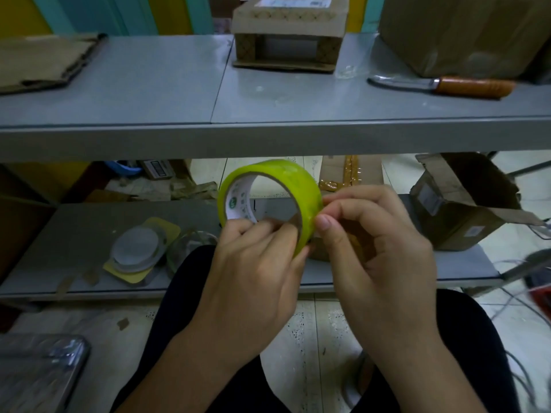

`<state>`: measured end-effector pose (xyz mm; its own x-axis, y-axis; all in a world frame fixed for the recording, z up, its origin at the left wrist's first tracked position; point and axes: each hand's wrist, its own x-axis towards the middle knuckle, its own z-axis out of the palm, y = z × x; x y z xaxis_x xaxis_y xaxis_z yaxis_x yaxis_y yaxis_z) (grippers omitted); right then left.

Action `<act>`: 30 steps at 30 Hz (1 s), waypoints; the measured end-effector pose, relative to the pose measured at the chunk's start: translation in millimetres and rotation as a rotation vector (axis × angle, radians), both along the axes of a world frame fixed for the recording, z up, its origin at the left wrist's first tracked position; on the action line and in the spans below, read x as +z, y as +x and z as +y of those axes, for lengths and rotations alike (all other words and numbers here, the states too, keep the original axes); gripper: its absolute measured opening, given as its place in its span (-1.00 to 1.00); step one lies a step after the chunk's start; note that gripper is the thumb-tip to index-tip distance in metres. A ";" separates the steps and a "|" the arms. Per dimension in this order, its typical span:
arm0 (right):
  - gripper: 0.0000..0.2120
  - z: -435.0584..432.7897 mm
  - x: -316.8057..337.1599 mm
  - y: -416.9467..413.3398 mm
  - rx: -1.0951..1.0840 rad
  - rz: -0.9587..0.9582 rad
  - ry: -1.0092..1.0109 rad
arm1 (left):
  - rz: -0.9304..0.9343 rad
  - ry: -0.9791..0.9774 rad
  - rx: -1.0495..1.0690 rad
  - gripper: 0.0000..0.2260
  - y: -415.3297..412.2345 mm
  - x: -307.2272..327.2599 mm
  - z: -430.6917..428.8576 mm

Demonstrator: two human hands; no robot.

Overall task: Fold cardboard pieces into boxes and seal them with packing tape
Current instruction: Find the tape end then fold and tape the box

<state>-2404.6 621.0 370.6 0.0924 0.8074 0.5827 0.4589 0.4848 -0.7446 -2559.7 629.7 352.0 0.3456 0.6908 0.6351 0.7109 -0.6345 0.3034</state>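
The left hand (253,263) holds the bottom of the yellow-green tape roll (280,171), with its fingers curled tight round the rim. The right hand (375,242) pinches the roll's outer side with thumb and first finger, nails on the tape. This looks like the hunt for the loose end, though the end itself is too thin to see. Next a nail must catch that edge and peel a strip free without tearing it. Up past the grip, a cardboard box (287,34) sits on the grey shelf (149,93). Flat cardboard (44,61) lies far up to the left, and a knife (447,84) up to the right.
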 end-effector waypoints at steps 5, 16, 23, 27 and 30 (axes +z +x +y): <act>-0.94 1.2 -3.0 -2.6 0.054 -0.045 -0.043 | 0.016 -0.031 -0.007 -0.90 -0.8 2.3 0.3; -0.88 0.5 -4.9 4.8 -0.016 -0.039 0.053 | -0.038 -0.119 -0.029 -0.84 -5.2 5.4 -2.4; -0.85 -1.5 -7.6 9.3 -0.022 -0.166 0.189 | -0.024 -0.164 -0.040 -0.81 -6.4 5.7 -4.3; -0.86 -2.7 -9.2 11.8 -0.010 -0.195 0.226 | -0.022 -0.179 -0.032 -0.83 -5.7 7.6 -5.4; -0.87 -4.0 -10.2 12.6 -0.001 -0.223 0.238 | -0.025 -0.190 -0.047 -0.84 -6.1 8.0 -5.9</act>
<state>-2392.0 617.0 360.3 -0.0581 0.6463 0.7609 0.5990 0.6323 -0.4914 -2565.8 623.8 360.0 0.3660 0.7824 0.5038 0.6729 -0.5965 0.4375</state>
